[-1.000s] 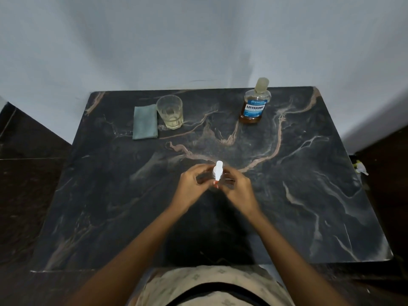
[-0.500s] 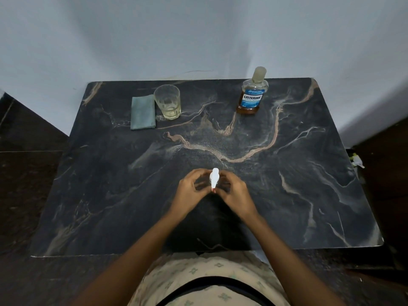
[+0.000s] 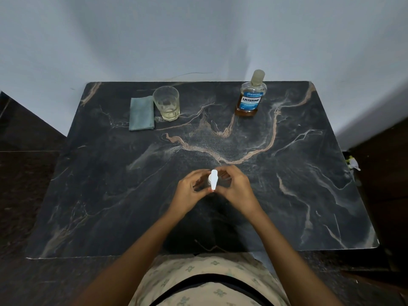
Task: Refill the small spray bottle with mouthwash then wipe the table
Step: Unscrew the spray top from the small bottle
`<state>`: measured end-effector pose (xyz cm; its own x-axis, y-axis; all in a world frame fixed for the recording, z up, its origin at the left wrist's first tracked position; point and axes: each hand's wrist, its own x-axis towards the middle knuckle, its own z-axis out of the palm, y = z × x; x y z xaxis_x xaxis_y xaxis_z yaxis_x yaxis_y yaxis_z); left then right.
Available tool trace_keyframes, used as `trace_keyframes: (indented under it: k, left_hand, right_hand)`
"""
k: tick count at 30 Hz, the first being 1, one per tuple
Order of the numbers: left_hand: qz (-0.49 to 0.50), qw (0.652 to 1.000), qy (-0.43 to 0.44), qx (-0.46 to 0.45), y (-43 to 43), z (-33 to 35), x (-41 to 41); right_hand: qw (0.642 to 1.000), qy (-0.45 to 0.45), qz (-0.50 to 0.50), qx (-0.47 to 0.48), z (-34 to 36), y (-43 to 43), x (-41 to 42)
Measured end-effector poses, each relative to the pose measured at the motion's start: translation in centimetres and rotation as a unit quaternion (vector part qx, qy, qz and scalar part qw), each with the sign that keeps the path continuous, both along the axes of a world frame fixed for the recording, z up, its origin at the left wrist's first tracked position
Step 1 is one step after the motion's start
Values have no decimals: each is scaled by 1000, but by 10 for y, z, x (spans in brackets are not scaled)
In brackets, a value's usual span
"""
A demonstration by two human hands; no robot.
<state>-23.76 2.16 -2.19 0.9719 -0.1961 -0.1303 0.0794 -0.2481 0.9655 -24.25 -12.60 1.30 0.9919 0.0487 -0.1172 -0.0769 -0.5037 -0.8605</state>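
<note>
A small spray bottle (image 3: 213,179) with a white nozzle top stands at the middle of the dark marble table (image 3: 309,195). My left hand (image 3: 191,191) and my right hand (image 3: 235,187) meet around it, fingers curled on the bottle from both sides; its body is mostly hidden by them. The mouthwash bottle (image 3: 251,96), amber liquid under a blue label, stands capped at the back right. A folded grey-green cloth (image 3: 141,113) lies at the back left.
A clear glass (image 3: 166,103) with a little pale liquid stands next to the cloth. A pale wall runs behind the table. Dark floor lies on both sides, with a small white object (image 3: 353,162) past the right edge.
Both hands stay on the spray bottle with only slight finger shifts. The camera has tilted a little, so the table sits differently in the frame.
</note>
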Motion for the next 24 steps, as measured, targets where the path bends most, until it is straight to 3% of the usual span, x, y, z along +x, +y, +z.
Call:
trace_keyframes:
  k: [5,15,20,24]
  left_hand:
    - [3,1000,1,7,-1,3,-3]
    - [-11,1000,27,-4,0,0,-1]
    - [-4,999,37,-4,1,-1,-1]
    - [-7,999,32,-15,0,3,-2]
  right_hand:
    - [999,-42,-20,-29,-6,12,2]
    - [998,-17,25,54,0,-1,5]
    - [977,74,-12,200,-2,-1,0]
    - [985,54,-79,144,-8,9,-3]
